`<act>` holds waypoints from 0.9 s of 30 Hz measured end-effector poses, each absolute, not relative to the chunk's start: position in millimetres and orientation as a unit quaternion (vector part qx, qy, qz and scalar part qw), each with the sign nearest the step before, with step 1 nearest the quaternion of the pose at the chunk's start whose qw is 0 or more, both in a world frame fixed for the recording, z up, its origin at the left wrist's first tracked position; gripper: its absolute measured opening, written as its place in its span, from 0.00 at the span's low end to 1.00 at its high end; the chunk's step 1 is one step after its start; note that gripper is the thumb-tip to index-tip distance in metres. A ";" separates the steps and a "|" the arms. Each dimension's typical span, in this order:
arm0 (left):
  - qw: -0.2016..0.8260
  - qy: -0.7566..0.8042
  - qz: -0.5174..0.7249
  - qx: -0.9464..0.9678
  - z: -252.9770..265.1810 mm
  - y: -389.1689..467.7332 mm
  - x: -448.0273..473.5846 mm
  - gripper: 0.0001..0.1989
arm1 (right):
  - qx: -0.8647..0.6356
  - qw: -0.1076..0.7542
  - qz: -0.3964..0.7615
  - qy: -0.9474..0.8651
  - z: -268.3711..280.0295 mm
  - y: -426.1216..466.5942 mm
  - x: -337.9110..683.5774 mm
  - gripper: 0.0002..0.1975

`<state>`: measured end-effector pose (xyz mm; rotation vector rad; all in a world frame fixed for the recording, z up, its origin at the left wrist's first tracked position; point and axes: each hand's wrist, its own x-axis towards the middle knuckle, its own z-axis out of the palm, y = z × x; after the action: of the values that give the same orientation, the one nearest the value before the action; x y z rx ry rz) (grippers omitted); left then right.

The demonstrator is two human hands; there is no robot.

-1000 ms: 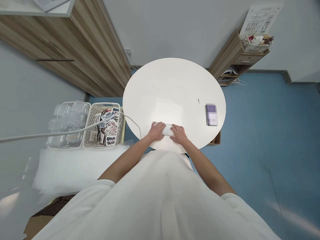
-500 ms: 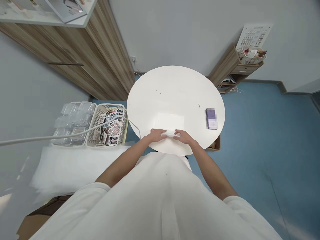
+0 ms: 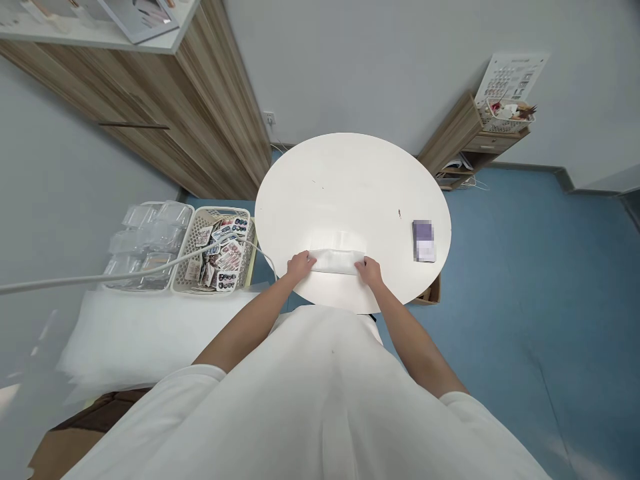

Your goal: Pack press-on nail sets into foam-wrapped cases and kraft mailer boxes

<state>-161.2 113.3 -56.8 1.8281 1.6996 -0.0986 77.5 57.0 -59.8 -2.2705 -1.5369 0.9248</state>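
A white strip [image 3: 337, 261] is between the two hands, above the near part of the white table [image 3: 350, 173]. The left hand [image 3: 300, 265] holds its left end and the right hand [image 3: 369, 271] its right end, each with the thumb laid on it. Whether the strip touches the surface, I cannot tell. Its long axis runs from left to right, roughly along the near edge, so the ends point to the hands. Wide surface extends from the strip to the far edge; toward the near edge there is less. Near the right edge lies a purple-and-pale object [image 3: 425, 241].
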 end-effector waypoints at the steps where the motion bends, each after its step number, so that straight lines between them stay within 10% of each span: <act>1: 0.315 0.654 -0.036 0.686 -55.8 112.4 -161.1 0.12 | -0.782 0.120 0.309 -0.528 -60.4 55.9 75.3 0.08; 12: 0.199 0.409 0.017 0.890 -42.4 79.6 -128.1 0.21 | -0.815 0.277 0.380 -0.338 -63.5 40.4 59.9 0.37; 27: 0.223 0.326 -0.032 0.918 -51.6 53.0 -109.5 0.29 | -0.748 0.358 0.510 -0.229 -47.1 14.6 66.7 0.10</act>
<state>-109.5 53.0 -51.6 2.5355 0.9014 -0.0891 66.7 14.6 -47.1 -1.9317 -0.5897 1.3155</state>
